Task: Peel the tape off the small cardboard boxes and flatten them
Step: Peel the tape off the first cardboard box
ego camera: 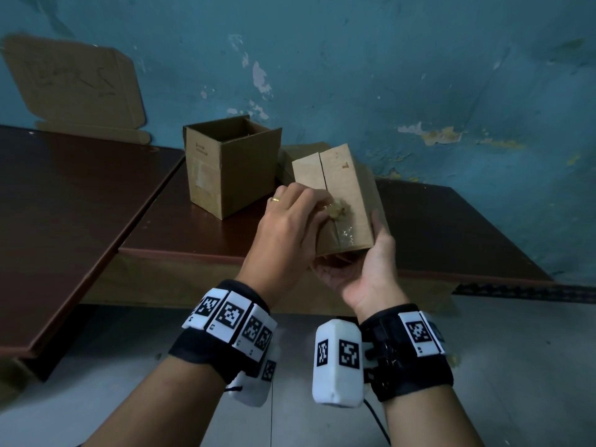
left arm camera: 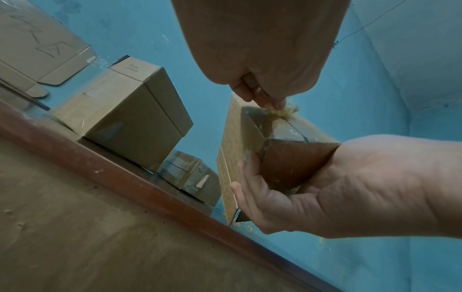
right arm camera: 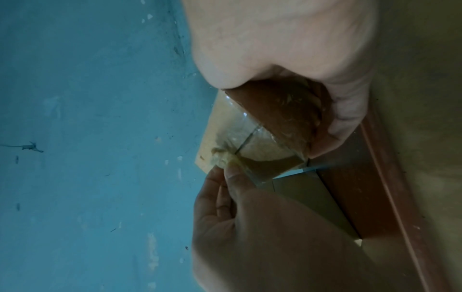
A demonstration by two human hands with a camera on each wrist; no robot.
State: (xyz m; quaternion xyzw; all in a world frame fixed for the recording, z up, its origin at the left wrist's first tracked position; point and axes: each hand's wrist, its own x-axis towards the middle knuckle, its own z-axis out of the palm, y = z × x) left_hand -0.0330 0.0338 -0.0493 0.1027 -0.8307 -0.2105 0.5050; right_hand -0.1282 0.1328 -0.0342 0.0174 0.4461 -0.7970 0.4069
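Observation:
I hold a small closed cardboard box (ego camera: 338, 185) tilted above the table's front edge. My right hand (ego camera: 371, 256) cups its near end from below, thumb up the right side. With its fingertips my left hand (ego camera: 324, 208) pinches a crumpled yellowish wad of peeled tape (ego camera: 338, 210) at the middle of the top seam. Clear tape (ego camera: 346, 233) still covers the near part of that seam. In the left wrist view the left fingers (left arm camera: 272, 100) pinch the wad (left arm camera: 287, 113) above the box (left arm camera: 227, 158). The right wrist view shows the right hand (right arm camera: 345, 118) round the box end (right arm camera: 280, 118).
An open-topped cardboard box (ego camera: 225, 166) stands on the brown table (ego camera: 193, 233) just left of my hands. Another taped box (left arm camera: 190, 173) lies behind the held one. Flattened cardboard (ego camera: 74, 82) leans on the blue wall. A second brown table (ego camera: 64, 204) adjoins at the left.

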